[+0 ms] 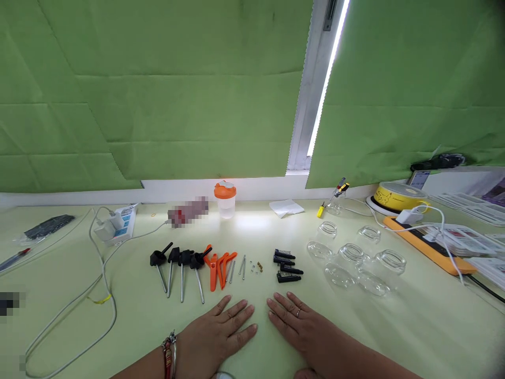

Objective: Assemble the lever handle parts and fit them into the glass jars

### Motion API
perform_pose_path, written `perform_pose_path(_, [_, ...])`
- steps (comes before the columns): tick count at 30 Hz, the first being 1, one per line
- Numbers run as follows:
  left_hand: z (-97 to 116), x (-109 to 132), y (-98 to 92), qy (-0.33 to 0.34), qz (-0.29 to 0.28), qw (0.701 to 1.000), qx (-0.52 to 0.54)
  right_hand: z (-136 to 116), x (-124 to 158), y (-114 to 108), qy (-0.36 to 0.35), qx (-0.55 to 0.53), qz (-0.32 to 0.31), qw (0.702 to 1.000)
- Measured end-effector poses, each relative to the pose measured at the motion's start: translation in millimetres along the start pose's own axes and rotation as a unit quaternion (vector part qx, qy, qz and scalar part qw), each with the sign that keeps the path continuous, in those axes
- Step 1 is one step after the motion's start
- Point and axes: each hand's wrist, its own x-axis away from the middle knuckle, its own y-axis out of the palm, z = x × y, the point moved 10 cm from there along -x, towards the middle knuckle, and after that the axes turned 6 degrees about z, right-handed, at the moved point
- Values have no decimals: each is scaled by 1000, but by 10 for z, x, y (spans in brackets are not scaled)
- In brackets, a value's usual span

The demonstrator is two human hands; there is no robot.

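My left hand lies palm down on the pale green tabletop, fingers spread, a bracelet at its wrist. Flat beside it, with a gap between them, rests my right hand, wearing a ring. Both hold nothing. Beyond the left hand stand out several black heads with metal tubes, several orange levers and thin metal rods. Tiny brass-coloured pieces lie between the hands' far side. Past my right fingers are several black parts with springs. Farther right lie several clear bottles.
A white cable loops across the left side from a power strip. At the back are an orange-lidded cup, a tissue and a yellow-handled screwdriver. An orange power strip and a yellow round container are at right.
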Motion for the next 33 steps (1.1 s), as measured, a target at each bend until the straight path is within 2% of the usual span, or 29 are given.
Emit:
perform_pose_path(6, [42, -99, 40, 10, 1, 1000, -14, 11, -8, -34, 0, -7, 16, 1000])
perform_pose_path(11, [65, -219, 69, 13, -17, 1000, -2, 167, 17, -46, 47, -5, 23, 999])
perform_pose_path(22, [24, -405, 152, 29, 14, 999, -5, 246, 36, -4, 55, -2, 34, 998])
perform_pose_path(25, [111, -427, 160, 24, 17, 999, -14, 257, 44, 19, 53, 3, 31, 998])
perform_pose_path(30, [427, -487, 143, 55, 41, 997, -26, 258, 51, 6, 52, 13, 42, 998])
perform_pose_path(33, [522, -517, 137, 60, 39, 997, -23, 244, 49, -2, 46, 9, 48, 998])
